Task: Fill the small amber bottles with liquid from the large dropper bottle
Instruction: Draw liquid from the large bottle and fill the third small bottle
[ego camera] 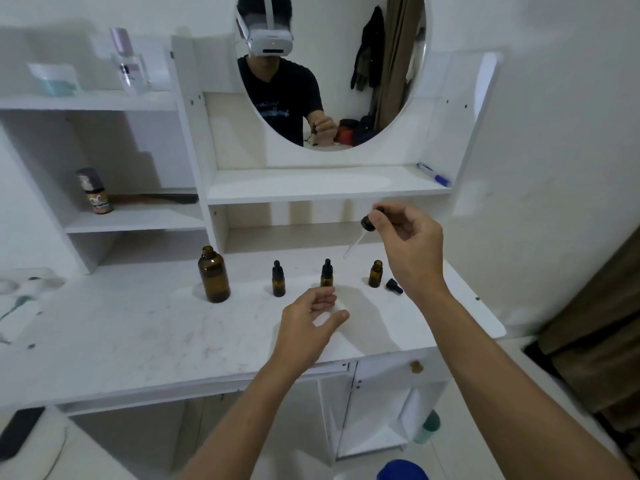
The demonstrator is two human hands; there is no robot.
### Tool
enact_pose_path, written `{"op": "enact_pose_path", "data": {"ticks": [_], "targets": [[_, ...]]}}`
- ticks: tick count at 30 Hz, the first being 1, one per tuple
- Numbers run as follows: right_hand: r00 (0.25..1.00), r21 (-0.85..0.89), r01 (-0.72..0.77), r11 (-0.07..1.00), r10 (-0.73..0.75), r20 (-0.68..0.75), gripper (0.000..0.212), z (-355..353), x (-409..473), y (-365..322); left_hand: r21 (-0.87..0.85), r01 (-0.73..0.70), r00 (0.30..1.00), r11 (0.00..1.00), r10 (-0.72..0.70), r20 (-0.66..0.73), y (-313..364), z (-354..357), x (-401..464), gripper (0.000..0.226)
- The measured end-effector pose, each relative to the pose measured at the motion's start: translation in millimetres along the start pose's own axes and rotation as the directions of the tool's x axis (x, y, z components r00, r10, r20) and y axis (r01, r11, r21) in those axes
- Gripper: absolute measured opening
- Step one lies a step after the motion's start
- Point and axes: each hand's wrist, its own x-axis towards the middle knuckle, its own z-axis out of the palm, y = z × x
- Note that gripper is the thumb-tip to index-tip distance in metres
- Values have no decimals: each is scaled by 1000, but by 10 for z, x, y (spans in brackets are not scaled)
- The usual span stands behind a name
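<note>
Amber glass: the big bottle (214, 276) stands uncapped and upright toward the back of the white worktop (121, 327), left of the row of small ones.
Small bottles: three in a row along the back; the left bottle (278, 280) and the middle bottle (326, 274) wear black dropper caps, the right bottle (375, 274) is uncapped.
Loose cap (394, 286): lying on its side just beside the right bottle, nearer the worktop's right edge.
Right hand (410, 249): raised over the right bottle, fingertips pinching the black bulb of the dropper (363, 230); its glass tube slants down and left.
Left hand (310, 327): above the worktop in front of the middle bottle, fingers loosely curved, holding nothing.
Shelf behind: a pen (434, 174) at its right end.
</note>
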Motion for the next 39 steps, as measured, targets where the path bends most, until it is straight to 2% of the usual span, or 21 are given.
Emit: {"op": "enact_pose_path", "data": {"ticks": [4,11,17,21,28,36,39], "targets": [[999,67,26,997,-29,44,9,360,-70,-150,49,11,999,999,-8,-53,-101,-548,-161,52],[981,169,70,983,-98,165,14,1138,-145,-348,81,82,973,993,-63,-224,-286,-1334,-300,52],[969,207,66,976,-113,221,9,1699,-144,-427,73,137,929,988,-103,-355,-367,-1653,-243,54],[965,208,57,976,-108,240,9,1920,-117,-405,53,179,901,982,-141,-410,-430,-1682,-101,66],[954,142,69,987,-107,279,10,2047,-104,-262,43,195,885,980,-156,-438,-481,-1677,183,70],[933,63,59,996,-77,350,8,2180,-93,-180,73,171,901,983,-126,-416,-520,-1683,239,47],[917,-7,66,998,-58,394,9,2236,-135,-141,85,162,904,983,-113,-411,-511,-1688,238,46]]}}
